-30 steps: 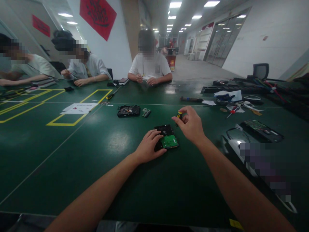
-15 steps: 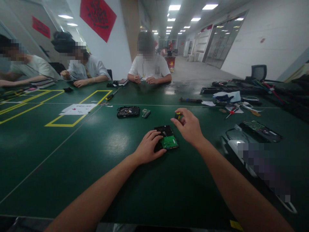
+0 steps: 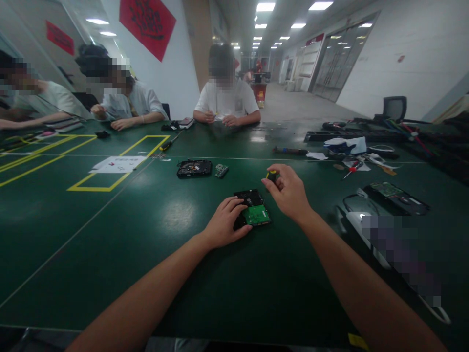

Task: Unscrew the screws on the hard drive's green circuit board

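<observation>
A black hard drive (image 3: 250,198) with a green circuit board (image 3: 257,214) on top lies on the green table (image 3: 110,230). My left hand (image 3: 225,222) rests on its left edge, fingers curled over it and pressing it down. My right hand (image 3: 288,192) hovers just right of the drive, its fingers pinched round the top of a yellow-and-black screwdriver (image 3: 271,176) that stands upright by the drive's far right corner. The screwdriver's tip is hidden behind the hand and drive.
A second opened drive (image 3: 194,168) and a small green board (image 3: 221,170) lie farther back. Another drive (image 3: 397,195), a red screwdriver (image 3: 352,170), cables and papers fill the right side. Three people sit at the far edge. Yellow tape (image 3: 110,188) marks a box at left.
My right hand with the screwdriver has shifted slightly left and lower toward the drive's corner. My left hand has stayed on the drive.
</observation>
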### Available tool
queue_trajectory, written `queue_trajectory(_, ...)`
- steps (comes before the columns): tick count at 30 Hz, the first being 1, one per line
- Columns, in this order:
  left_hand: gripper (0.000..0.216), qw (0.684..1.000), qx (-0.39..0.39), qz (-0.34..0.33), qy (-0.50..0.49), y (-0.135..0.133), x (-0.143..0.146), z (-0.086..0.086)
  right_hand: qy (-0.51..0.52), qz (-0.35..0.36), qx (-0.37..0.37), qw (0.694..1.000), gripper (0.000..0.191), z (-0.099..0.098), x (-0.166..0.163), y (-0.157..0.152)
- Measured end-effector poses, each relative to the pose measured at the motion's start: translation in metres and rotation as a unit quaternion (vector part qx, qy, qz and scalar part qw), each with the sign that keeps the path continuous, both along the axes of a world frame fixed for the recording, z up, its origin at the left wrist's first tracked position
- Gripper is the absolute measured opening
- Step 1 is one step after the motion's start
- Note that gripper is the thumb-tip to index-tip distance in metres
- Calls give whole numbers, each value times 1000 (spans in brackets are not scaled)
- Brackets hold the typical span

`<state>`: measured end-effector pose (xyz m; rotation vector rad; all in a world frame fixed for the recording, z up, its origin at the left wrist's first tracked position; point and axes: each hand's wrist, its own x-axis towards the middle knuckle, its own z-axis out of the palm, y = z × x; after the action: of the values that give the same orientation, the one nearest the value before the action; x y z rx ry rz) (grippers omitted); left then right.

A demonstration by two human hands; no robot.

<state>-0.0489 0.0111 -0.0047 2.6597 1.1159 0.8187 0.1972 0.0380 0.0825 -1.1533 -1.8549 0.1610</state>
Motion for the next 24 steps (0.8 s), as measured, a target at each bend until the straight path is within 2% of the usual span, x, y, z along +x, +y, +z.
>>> queue_trajectory(8,60,1000,-5,3,-13,0,1,-1,-2,13,-30,999,30,1,-1,-2)
queue_trajectory(15,60,1000,1,1,-5,0,1,0,-30,2,23,999,20,3,-3,2)
queue_trajectory(21,60,1000,-3,5,-8,0,0,-1,18,6,-37,999,31,0,-4,3)
queue_trajectory(24,61,1000,-2,3,-5,0,0,-1,16,-5,-33,999,29,0,-3,2)
